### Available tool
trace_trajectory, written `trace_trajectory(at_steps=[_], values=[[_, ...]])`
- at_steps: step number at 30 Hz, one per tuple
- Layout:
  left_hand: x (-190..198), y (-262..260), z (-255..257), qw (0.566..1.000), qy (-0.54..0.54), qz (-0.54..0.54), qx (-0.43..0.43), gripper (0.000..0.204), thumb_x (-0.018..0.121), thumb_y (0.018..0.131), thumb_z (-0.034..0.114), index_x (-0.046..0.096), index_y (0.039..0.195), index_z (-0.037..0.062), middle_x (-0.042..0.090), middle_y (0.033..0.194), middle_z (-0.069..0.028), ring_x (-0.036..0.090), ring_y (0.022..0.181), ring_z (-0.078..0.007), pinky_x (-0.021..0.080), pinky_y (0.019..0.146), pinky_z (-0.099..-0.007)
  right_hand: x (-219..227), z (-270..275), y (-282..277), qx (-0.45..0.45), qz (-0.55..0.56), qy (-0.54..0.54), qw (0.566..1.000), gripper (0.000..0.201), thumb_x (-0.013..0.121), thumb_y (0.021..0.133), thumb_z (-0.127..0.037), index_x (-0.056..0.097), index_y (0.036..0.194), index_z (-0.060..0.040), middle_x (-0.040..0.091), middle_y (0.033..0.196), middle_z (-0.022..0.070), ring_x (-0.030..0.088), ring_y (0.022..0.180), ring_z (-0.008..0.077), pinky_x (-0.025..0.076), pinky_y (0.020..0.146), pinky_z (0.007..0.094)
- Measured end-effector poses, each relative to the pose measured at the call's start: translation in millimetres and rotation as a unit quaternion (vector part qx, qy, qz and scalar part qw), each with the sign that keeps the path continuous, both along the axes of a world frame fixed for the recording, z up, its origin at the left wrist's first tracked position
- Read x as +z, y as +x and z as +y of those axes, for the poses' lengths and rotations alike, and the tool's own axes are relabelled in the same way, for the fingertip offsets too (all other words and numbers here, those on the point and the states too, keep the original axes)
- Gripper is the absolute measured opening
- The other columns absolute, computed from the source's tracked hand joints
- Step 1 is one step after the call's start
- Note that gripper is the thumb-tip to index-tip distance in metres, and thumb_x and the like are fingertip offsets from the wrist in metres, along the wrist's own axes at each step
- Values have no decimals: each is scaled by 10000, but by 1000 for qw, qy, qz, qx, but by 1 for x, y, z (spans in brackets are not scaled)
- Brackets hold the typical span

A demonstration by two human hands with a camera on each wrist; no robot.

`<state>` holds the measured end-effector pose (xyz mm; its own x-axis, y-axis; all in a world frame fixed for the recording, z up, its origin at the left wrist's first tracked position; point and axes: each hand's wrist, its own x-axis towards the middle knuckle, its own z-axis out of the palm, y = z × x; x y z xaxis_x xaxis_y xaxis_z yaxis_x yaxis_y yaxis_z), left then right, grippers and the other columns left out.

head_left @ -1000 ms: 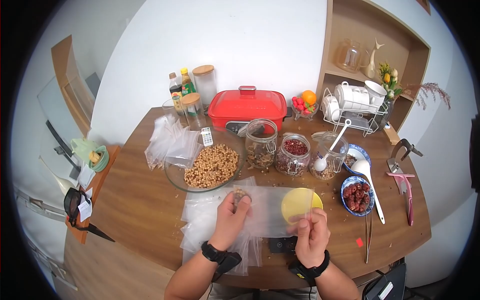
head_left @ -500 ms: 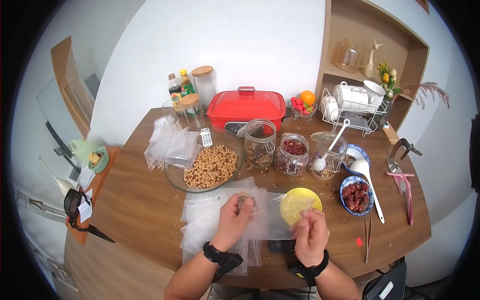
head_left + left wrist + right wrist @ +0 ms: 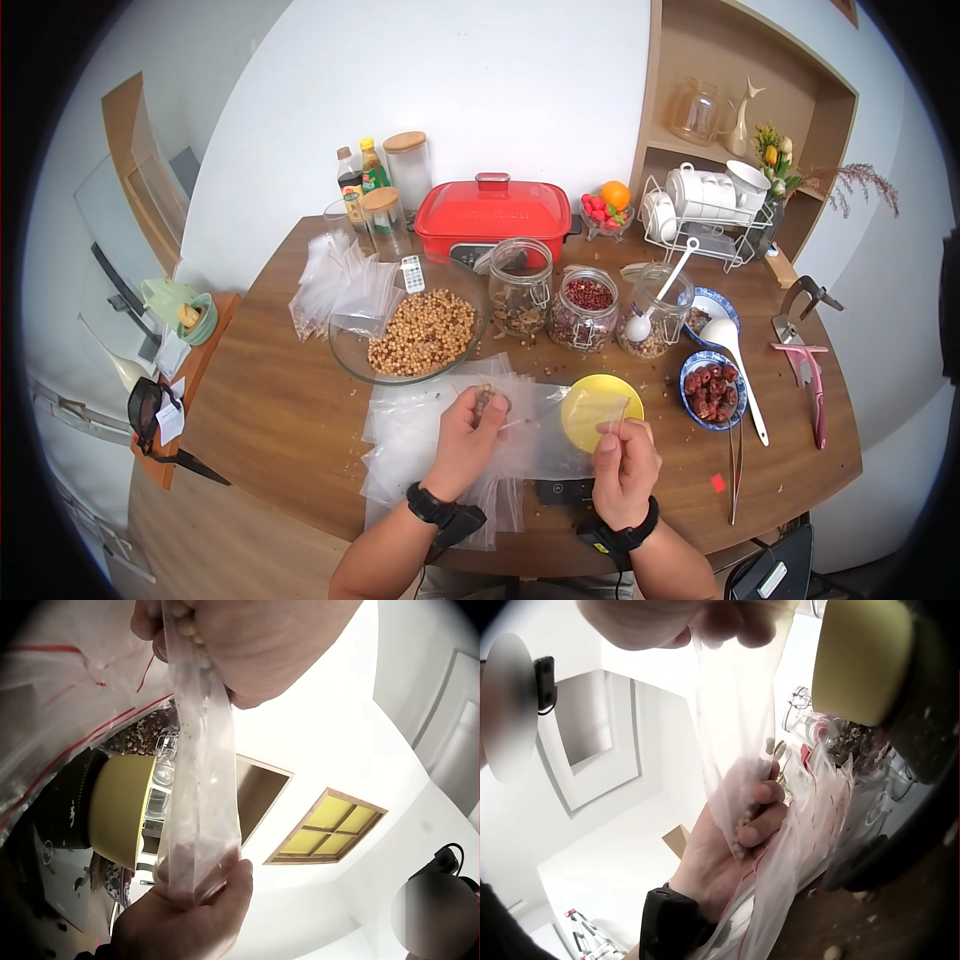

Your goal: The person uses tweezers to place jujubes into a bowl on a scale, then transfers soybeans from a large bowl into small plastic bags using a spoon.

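A clear plastic zip bag [image 3: 545,432] is stretched between the two hands, over the table. My left hand [image 3: 466,432] grips its left end, where small round tan pieces [image 3: 744,821] are bunched inside the plastic. At the other end, my right hand [image 3: 627,475] pinches the bag's edge between thumb and fingers. The bag looks narrow and folded lengthwise in the left wrist view. Behind it in the head view stands a yellow bowl [image 3: 600,395], partly seen through the plastic. A black scale [image 3: 563,492] shows below the bag.
Flat zip bags [image 3: 405,440] lie under the left hand; filled bags [image 3: 335,280] are piled at back left. A glass bowl [image 3: 425,335] holds tan pieces. Jars [image 3: 585,310] stand behind the yellow bowl. Right are a bowl of dark red dried fruit [image 3: 712,390], tweezers [image 3: 737,480] and a peeler [image 3: 815,400].
The left hand has shifted slightly right, closer to the right hand. The bag has sagged and lies less spread, uncovering more of the yellow bowl. Over the last half second almost nothing moves.
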<state>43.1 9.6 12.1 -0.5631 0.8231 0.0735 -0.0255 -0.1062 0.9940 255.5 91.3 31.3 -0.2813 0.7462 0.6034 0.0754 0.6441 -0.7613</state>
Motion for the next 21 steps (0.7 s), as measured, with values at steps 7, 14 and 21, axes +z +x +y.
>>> trace_trajectory(at_steps=[7,14,21], values=[[1,1,0,1000,3,-5,-3,280,671,1120,314,660,1105,35,680,962,26,604,793,-49,531,734,-239,7,1,1,1,-17,21,1000,132,676,1065,-150,717,1038,-27,702,824,106,635,817,306,511,817,417],[2,2,0,1000,1,-10,-9,291,650,1132,330,659,1117,39,665,963,35,580,805,-47,493,728,-232,6,2,-2,-3,-18,33,999,115,684,1055,-139,714,1035,-30,704,820,106,644,798,309,512,826,422],[-2,2,1,1000,-9,-8,-8,248,685,1113,290,663,1110,43,680,942,34,609,787,-45,542,725,-242,4,3,-4,-6,-17,49,999,80,697,1035,-112,710,1026,-33,706,807,102,660,783,317,512,835,424]])
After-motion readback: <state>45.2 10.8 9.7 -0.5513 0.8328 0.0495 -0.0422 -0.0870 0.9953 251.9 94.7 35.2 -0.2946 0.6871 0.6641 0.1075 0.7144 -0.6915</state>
